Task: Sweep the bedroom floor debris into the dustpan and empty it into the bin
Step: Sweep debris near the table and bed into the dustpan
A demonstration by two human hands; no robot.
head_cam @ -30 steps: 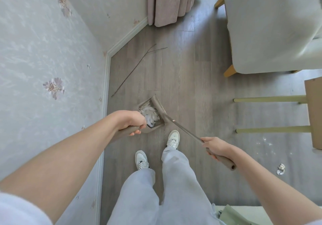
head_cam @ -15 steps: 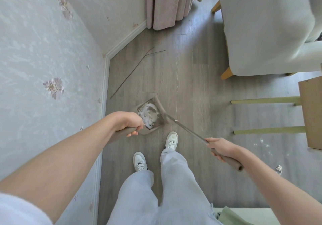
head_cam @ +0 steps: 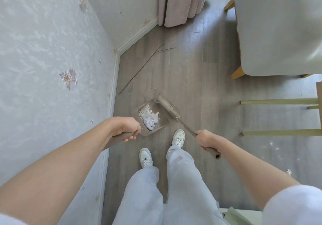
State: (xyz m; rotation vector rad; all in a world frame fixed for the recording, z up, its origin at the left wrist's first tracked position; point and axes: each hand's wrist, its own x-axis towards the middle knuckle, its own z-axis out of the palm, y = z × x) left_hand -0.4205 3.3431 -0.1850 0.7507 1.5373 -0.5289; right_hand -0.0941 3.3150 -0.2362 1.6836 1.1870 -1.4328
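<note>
1. Home bedroom, corner by the window side.
2. Walls: pale floral wallpaper point(head_cam: 52, 59) w/ white skirting board point(head_cam: 115, 78) along the base.
3. Floor: grey wood-look laminate floor point(head_cam: 200, 85).
4. Pink full-length curtain point(head_cam: 181, 1) hangs to the floor at the top.
5. Bed point(head_cam: 278, 27) w/ pale grey cover on wooden legs, upper right.
6. Small table's green legs point(head_cam: 278, 101) at right edge.
7. Person in light trousers & white sneakers point(head_cam: 146, 157): domestic, not a workplace.

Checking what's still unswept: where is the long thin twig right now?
In the head view the twig lies on the floor left of centre, beside the skirting board, beyond the dustpan and short of the curtain.
</note>
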